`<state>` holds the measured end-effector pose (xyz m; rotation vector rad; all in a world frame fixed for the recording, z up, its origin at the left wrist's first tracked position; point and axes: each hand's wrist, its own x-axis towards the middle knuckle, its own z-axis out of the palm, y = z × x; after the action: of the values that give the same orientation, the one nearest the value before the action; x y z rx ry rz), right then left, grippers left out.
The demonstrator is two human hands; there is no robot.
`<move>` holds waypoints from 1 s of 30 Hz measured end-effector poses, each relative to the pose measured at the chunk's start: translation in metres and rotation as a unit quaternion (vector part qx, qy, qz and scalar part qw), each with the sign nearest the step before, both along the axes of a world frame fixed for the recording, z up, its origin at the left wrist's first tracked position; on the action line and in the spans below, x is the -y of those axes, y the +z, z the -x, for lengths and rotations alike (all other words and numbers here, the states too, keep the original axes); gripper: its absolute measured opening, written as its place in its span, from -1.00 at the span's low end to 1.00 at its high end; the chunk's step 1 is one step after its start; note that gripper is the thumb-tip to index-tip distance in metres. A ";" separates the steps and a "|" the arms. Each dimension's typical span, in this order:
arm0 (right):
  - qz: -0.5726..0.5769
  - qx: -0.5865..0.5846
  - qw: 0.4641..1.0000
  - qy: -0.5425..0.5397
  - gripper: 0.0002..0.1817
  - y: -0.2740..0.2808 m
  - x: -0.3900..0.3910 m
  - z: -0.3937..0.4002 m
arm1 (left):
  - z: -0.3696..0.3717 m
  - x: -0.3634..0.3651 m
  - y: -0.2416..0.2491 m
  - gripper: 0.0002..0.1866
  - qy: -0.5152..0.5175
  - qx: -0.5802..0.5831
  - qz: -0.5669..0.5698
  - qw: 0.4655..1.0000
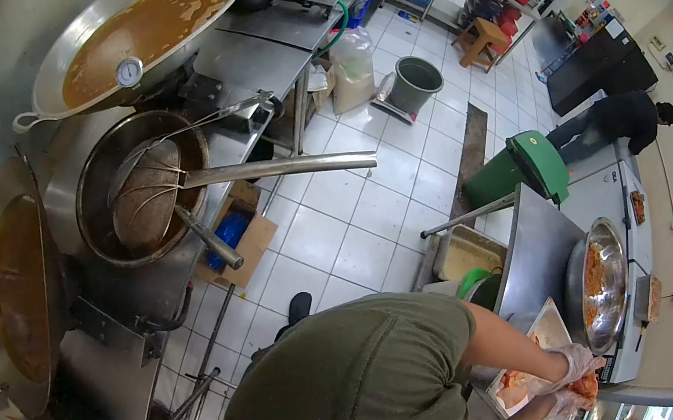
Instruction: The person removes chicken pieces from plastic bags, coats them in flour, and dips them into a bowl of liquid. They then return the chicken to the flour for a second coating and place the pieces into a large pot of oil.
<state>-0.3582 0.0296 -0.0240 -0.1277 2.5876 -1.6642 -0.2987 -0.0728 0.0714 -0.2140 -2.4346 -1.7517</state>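
Note:
My left hand (574, 364), in a clear plastic glove, is closed on a piece of reddish, coated meat (585, 387) at the lower right. From below, my right hand (559, 411), also gloved, holds the same piece; its fingers are partly hidden. Beneath my wrists is a white tray (548, 322) with pale and reddish raw pieces. Next to it, a large steel bowl (609, 231) contains an orange-brown mixture. My green shirt and bare forearms fill the bottom of the view.
A steel table (531, 253) adjoins the tray, with a green bin (501, 173) beyond. Another person (620, 122) leans over a white freezer. Two large woks of brown liquid (139, 43) (17, 281) and a pot of strainers (97, 241) stand at left. A grey bucket (415, 83) is on the floor.

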 end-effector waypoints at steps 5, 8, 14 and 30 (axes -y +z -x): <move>-0.003 -0.009 0.999 0.030 -0.57 0.005 -0.018 0.006 | 0.067 -0.022 -0.035 -0.73 0.058 0.020 0.129 0.990; -0.010 -0.022 0.997 0.070 -0.58 0.009 -0.040 0.018 | 0.101 -0.044 -0.075 -0.72 0.059 0.019 0.107 0.992; -0.019 -0.023 0.996 0.082 -0.61 0.022 -0.096 0.055 | 0.123 -0.080 -0.130 -0.71 -0.137 0.101 -0.190 0.967; 0.366 0.035 0.930 0.007 -0.72 -0.030 -0.144 0.077 | 0.134 -0.113 -0.102 -0.34 0.047 0.151 0.035 0.987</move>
<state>-0.4354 0.1734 -0.0537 -0.1125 1.7751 -2.4734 -0.4330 0.0401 -0.0306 0.1695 -2.6630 -1.7725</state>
